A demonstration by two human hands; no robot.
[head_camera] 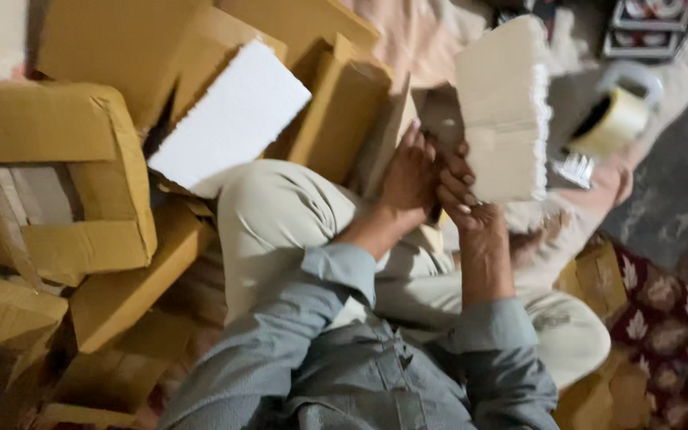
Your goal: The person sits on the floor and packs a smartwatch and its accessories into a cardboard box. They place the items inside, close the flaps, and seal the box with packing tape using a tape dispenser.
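Head view blurs much of this: my left hand (409,185) hides whatever lies under its palm, so I cannot tell whether its grip is closed on anything. My right hand (462,201) has fingers curled tight on the lower left edge of the pale foam-backed cardboard slab (503,111), held upright above my knee (272,209). Cardboard boxes (73,175) crowd the floor's left side; a tape roll (615,119) lies toward the upper right.

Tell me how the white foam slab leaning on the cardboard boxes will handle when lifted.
The white foam slab looks like expanded foam, so it is probably very light for its size. Its flat, straight faces suggest it stays stiff. The similar white foam block held by the right hand has ragged edges, so it likely crumbles.
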